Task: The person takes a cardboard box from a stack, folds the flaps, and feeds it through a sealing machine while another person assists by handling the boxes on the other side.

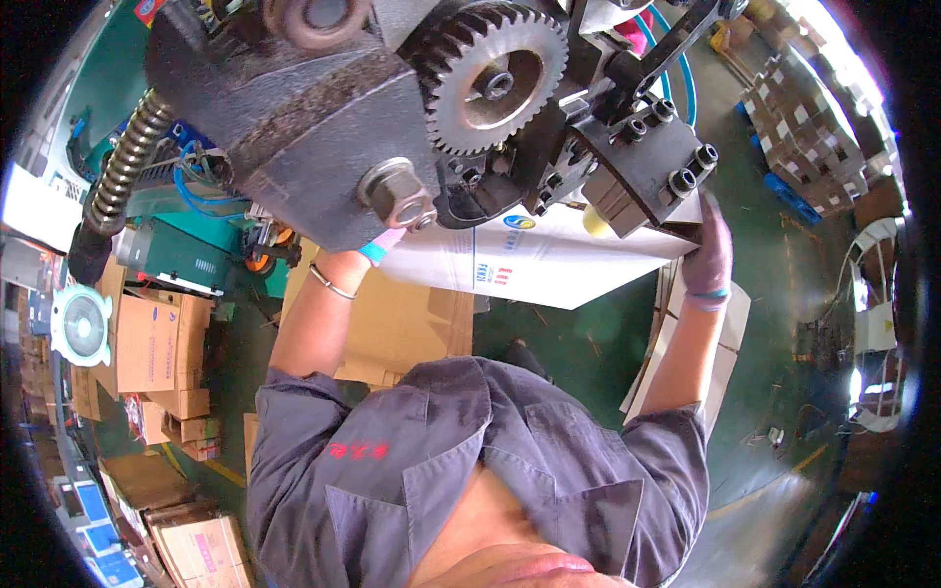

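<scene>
A white printed cardboard sheet lies under the head of a dark metal machine. My right hand, in a purple-grey glove, is closed on the sheet's right edge, beside a bolted metal block. At the sheet's left end is my left hand, gloved with a teal cuff. The machine covers most of it, so its fingers do not show. A toothed gear and a large hex bolt sit on the machine between my arms.
Flat brown cardboard lies below the sheet, and pale cardboard pieces are by my right forearm. Brown cartons and a small round fan stand at the left. A coil spring hangs nearby. Stacked cardboard rests at the far right.
</scene>
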`<act>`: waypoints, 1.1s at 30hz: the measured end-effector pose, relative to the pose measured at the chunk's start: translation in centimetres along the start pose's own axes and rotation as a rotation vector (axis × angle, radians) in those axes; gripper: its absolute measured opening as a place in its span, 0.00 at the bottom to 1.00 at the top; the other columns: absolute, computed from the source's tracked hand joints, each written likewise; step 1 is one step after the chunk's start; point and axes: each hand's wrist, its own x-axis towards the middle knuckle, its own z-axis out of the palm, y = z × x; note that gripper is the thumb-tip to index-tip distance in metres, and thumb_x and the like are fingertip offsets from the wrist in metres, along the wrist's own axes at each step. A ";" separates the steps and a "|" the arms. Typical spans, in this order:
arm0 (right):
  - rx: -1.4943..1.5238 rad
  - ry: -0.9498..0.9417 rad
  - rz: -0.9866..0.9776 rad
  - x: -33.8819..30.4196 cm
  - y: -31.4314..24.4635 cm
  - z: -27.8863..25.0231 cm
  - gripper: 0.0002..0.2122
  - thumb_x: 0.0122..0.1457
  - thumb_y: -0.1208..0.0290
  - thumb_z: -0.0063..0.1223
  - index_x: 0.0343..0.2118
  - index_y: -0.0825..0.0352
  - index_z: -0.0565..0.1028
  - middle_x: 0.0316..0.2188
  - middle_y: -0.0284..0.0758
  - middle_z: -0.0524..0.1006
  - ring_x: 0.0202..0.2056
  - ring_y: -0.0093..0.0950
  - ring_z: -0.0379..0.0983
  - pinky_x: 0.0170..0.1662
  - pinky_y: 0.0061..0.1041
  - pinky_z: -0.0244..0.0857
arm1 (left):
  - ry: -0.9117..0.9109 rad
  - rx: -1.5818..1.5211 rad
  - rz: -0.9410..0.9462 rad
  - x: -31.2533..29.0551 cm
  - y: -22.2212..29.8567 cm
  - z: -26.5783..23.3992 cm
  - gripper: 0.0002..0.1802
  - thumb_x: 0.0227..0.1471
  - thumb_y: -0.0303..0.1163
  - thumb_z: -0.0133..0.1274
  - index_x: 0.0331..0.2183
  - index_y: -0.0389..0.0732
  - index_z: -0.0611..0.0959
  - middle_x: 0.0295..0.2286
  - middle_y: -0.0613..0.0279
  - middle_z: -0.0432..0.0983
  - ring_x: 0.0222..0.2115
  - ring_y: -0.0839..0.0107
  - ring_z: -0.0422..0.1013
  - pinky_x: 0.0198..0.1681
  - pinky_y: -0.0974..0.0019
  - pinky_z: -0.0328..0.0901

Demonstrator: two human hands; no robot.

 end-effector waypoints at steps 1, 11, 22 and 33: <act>-0.180 -0.048 -0.163 -0.5 0.0 0.4 0.24 0.43 0.89 0.41 0.46 0.70 0.72 0.44 0.48 0.74 0.46 0.41 0.71 0.50 0.31 0.63 | -0.038 -0.047 0.023 0.6 0.3 -0.1 0.22 0.55 0.40 0.45 0.50 0.42 0.73 0.52 0.50 0.65 0.56 0.50 0.56 0.60 0.48 0.45; -0.216 0.005 -0.291 -0.5 1.5 1.2 0.23 0.42 0.88 0.46 0.45 0.68 0.73 0.42 0.47 0.75 0.43 0.43 0.74 0.45 0.32 0.67 | 0.039 -0.032 0.115 2.7 3.8 -3.7 0.22 0.54 0.43 0.47 0.49 0.45 0.73 0.48 0.57 0.70 0.49 0.57 0.65 0.54 0.56 0.59; 0.194 0.074 0.045 -0.9 2.9 1.4 0.16 0.52 0.77 0.43 0.45 0.73 0.73 0.44 0.46 0.74 0.46 0.37 0.71 0.50 0.29 0.62 | 0.052 0.153 -0.077 2.1 7.3 -4.5 0.22 0.47 0.40 0.52 0.43 0.40 0.78 0.49 0.47 0.67 0.52 0.48 0.60 0.58 0.45 0.50; 0.635 0.214 0.537 -9.0 7.9 -0.8 0.16 0.62 0.65 0.43 0.50 0.67 0.68 0.33 0.25 0.72 0.32 0.15 0.65 0.36 0.15 0.60 | 0.250 -1.236 -0.863 -12.0 -1.5 10.8 0.40 0.51 0.30 0.54 0.60 0.35 0.53 0.57 0.51 0.54 0.55 0.61 0.55 0.59 0.60 0.52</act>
